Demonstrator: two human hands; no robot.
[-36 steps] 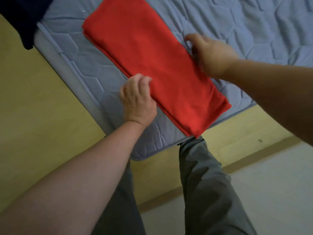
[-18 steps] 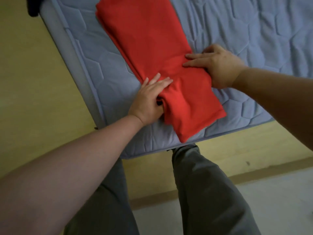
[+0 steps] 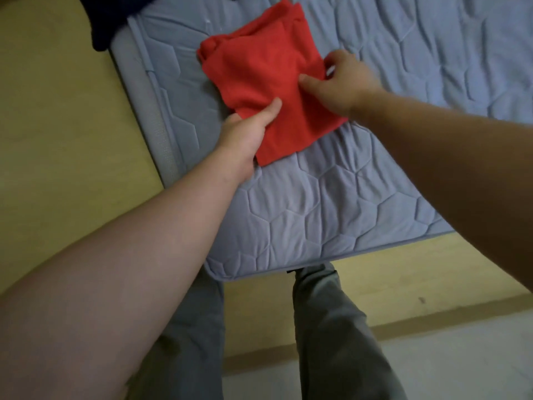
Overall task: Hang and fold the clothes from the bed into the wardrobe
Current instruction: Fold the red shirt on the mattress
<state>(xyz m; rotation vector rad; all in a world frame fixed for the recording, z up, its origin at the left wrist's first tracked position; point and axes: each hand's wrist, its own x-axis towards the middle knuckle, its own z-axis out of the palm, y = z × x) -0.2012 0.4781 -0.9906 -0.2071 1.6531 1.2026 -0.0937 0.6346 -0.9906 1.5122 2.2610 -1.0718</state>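
Note:
A red garment lies folded into a short thick packet on the blue-grey quilted mattress. My left hand grips its near left edge, thumb on top and fingers tucked underneath. My right hand pinches the packet's right edge, thumb pressing on the top layer and fingers curled behind the cloth.
A dark navy garment hangs over the mattress's far left corner. A yellow wooden bed frame surrounds the mattress. My grey-trousered legs stand against the bed's near edge, with pale floor beyond.
The long red strip has been folded in half, its near end brought up over the far part. Both hands shifted from pressing its middle to gripping the packet's edges.

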